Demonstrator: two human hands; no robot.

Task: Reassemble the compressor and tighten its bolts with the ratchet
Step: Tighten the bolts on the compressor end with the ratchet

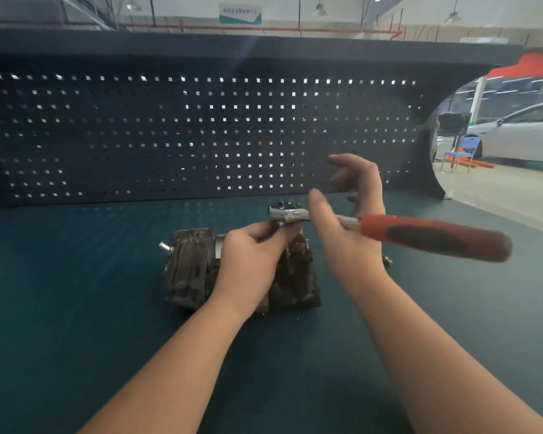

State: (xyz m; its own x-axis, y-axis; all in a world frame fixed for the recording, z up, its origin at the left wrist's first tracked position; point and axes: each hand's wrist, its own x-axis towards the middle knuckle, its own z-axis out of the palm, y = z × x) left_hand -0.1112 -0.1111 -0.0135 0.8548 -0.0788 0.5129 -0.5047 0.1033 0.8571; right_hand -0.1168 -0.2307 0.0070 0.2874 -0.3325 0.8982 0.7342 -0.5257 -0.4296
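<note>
A dark teal mat covers the workbench [76,308], its surface matte and finely textured. Behind both hands rises a black pegboard [170,136] punched with rows of small square holes, topped by a dark shelf edge. Beyond the right hand the room opens onto a pale workshop floor with one white car [527,133] and one blue chair [461,155].

One compressor [192,270] sits on the mat directly under the left hand [251,261]; its casting is dark, ribbed and rough, with a short bright stud jutting from its far-left end. The left hand is curled, fingertips pinching beneath the chrome head of the single ratchet [389,230], just above the compressor's top. The ratchet has a shiny metal head and shank and a thick red-and-black rubbery handle stretching out past the right hand.

The right hand [348,220] is spread wide, fingers straight or loosely bent and blurred; the shank crosses its palm, but no finger is wrapped round it.
</note>
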